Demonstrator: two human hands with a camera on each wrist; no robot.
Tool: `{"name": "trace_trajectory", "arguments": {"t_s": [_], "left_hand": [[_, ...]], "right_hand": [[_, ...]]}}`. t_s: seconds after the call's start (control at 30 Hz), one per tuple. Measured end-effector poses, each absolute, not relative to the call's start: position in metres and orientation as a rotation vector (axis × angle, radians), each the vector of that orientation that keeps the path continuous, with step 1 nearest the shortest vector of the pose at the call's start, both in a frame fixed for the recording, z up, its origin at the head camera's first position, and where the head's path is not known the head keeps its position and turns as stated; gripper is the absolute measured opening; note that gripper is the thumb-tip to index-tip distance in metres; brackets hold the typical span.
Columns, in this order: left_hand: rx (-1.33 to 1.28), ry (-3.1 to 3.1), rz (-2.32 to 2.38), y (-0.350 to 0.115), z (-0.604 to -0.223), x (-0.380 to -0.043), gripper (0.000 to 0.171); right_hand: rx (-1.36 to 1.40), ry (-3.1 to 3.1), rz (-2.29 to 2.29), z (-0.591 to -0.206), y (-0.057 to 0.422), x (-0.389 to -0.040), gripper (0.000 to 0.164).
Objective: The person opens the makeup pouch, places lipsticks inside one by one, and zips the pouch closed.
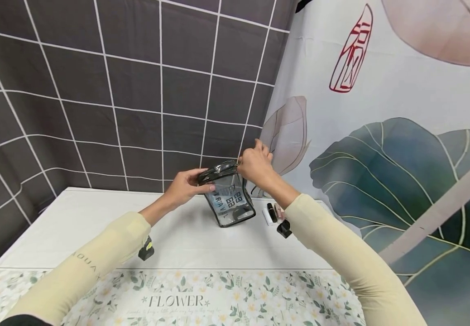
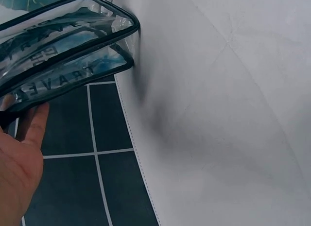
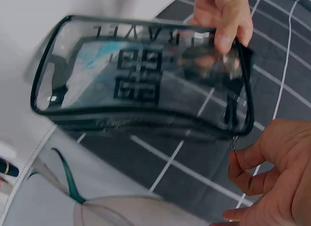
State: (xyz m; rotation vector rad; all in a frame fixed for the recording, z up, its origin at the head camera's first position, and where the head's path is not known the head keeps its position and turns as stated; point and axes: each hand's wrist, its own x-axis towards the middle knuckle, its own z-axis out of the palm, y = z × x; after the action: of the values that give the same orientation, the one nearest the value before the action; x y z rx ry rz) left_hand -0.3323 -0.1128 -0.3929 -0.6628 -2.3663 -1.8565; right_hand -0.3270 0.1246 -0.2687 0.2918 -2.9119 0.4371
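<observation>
A clear pouch with black piping and dark "TRAVEL" lettering is tilted above the white table, its lower end at or near the surface. My left hand grips its upper left corner, thumb on the front face. In the right wrist view that thumb lies over the pouch's end. My right hand is at the upper right corner. Its thumb and finger pinch a small zipper pull there. The left wrist view shows the pouch from the side, with left fingers beneath it.
Right of the pouch, a white tube-like item, a black one and a pinkish one lie on the white table. A floral mat covers the front. A dark grid cloth hangs behind.
</observation>
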Motion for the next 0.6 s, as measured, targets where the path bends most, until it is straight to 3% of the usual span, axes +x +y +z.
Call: {"name": "trace_trajectory", "arguments": {"t_s": [0.13, 0.3, 0.53, 0.6], "left_hand": [[-0.663, -2.368, -1.866, -0.115, -0.393, -0.331, 0.062], [-0.667, -2.368, -1.865, -0.116, -0.397, -0.332, 0.062], [-0.669, -2.349, -1.871, -0.118, -0.399, -0.333, 0.063], [-0.680, -2.341, -1.877, -0.118, -0.399, -0.333, 0.062]], "right_hand": [[0.252, -2.941, 0.467, -0.272, 0.130, -0.329, 0.042], [0.212, -3.014, 0.522, -0.281, 0.138, -0.336, 0.045], [0.157, -3.063, 0.537, -0.333, 0.164, -0.389, 0.049], [0.154, -3.083, 0.557, -0.334, 0.166, -0.384, 0.052]]}}
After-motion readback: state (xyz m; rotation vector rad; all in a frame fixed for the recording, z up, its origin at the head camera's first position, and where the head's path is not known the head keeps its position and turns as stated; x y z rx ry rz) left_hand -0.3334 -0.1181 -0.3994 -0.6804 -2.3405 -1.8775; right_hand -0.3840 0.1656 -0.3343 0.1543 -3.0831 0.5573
